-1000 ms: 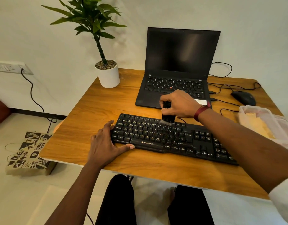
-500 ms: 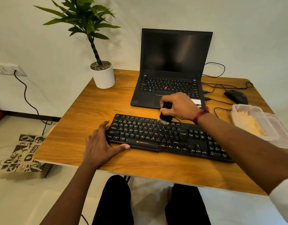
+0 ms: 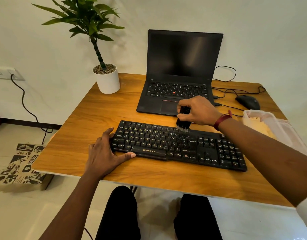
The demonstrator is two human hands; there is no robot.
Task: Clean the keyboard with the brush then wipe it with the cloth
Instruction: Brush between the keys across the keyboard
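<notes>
The black keyboard [image 3: 175, 146] lies across the front of the wooden table [image 3: 80, 135], just before an open laptop [image 3: 180, 70]. The right hand [image 3: 199, 110] has its grip clamped on a small black brush [image 3: 183, 122], bristles down on the top key row. The left hand [image 3: 104, 151] rests at the keyboard's left end, grip apart, thumb along the front edge.

1. Pretty sure it's a home-office corner: a small wooden counter [image 3: 100, 118] pushed against a plain white wall [image 3: 253, 32].
2. Open laptop [image 3: 184, 56] at 12 o'clock, wired mouse [image 3: 248, 102] at 2, black keyboard [image 3: 166, 146] dead centre.
3. Potted plant [image 3: 106, 78] at 11. Printed shopping bag [image 3: 21, 163] on the tiled floor [image 3: 28, 213] at 9, with a wall socket [image 3: 3, 73] above it.
</notes>
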